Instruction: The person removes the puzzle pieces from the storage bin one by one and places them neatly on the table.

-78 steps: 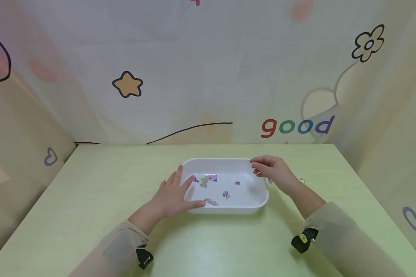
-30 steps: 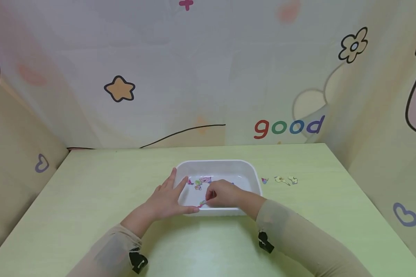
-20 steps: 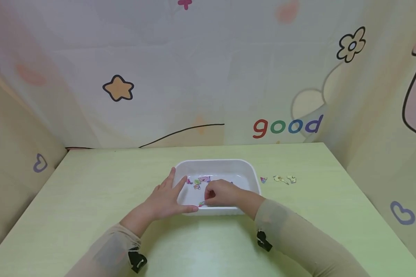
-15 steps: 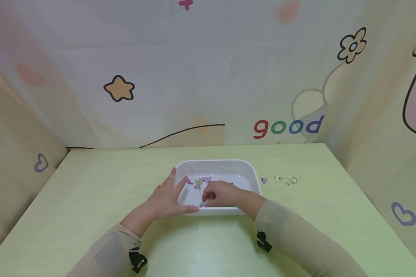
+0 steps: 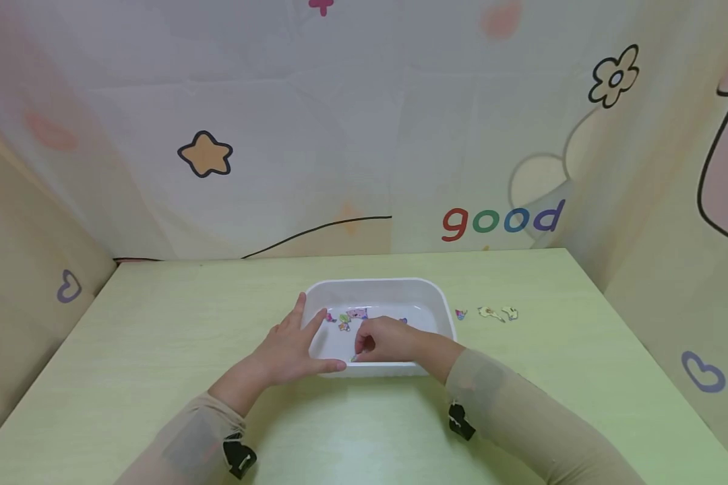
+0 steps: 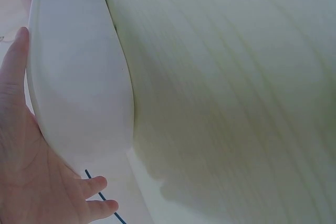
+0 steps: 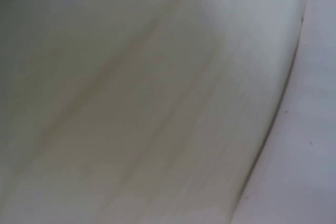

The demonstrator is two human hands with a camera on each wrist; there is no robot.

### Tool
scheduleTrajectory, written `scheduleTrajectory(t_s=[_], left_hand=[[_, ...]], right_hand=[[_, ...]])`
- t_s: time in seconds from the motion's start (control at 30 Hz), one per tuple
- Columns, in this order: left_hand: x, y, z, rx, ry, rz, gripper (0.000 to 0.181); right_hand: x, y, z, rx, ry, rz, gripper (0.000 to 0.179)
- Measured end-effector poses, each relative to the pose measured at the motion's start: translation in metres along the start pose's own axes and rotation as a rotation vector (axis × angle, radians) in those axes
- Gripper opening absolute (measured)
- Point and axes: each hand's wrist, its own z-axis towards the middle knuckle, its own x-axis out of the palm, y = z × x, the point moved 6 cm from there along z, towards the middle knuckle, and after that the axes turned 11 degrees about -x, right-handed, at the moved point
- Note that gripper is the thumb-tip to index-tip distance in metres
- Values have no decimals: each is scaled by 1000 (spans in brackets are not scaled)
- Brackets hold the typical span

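A white rectangular tray [image 5: 398, 279] sits on the table with several small, flat, colourful sticker-like cutouts [image 5: 356, 314] in its left part. My left hand [image 5: 285, 350] rests against the tray's left end, fingers spread and thumb along the near rim. The left wrist view shows its palm beside the tray wall. Down inside the tray, my right hand [image 5: 388, 339] has curled fingers and pinches a small cutout [image 5: 354, 358] near the front wall. Only a pale edge of that cutout shows. The right wrist view catches the tray's outer wall [image 7: 294, 129], without the hand.
Right of the tray, a small purple-and-red cutout [image 5: 460, 314] and two pale yellow cutouts [image 5: 490, 314] lie on the light green table [image 5: 176, 323]. A printed cloth [image 5: 315, 148] hangs behind and along both sides.
My right hand has moved from the tray's right rim, where it held a small piece, left and down into the tray. Its fingertips have just closed on the front cutout. The left hand stays.
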Motion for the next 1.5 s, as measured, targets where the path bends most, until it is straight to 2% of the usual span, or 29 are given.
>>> scheduleTrajectory(t_s=[0.2,0.53,0.7,0.87,0.93,1.03,1.2,1.4,1.5], left_hand=[[0,1,0,8,2,-12,102],[-1,2,0,-1,3,-1,101],[-1,2,0,-3,3,0,101],[1,1,-1,-7,19,7,101],[2,1,-2,-11,29,6,101],[1,0,-2,-15,27,8,101],[0,-1,-2,-24,27,3,100],[-1,1,-1,-20,19,0,100],[0,2,0,-20,13,4,101]], right_hand=[[1,-1,0,9,3,6,8],[-5,1,-3,16,-43,26,8],[-12,-5,-2,32,-109,137,6],[-17,-19,-5,146,-199,362,17],[-19,-23,-9,194,-222,418,20],[-22,-25,-16,244,-220,455,22],[-32,-24,-28,266,-203,500,23],[-55,-23,-47,303,-265,567,23],[-63,-25,-56,321,-276,553,23]])
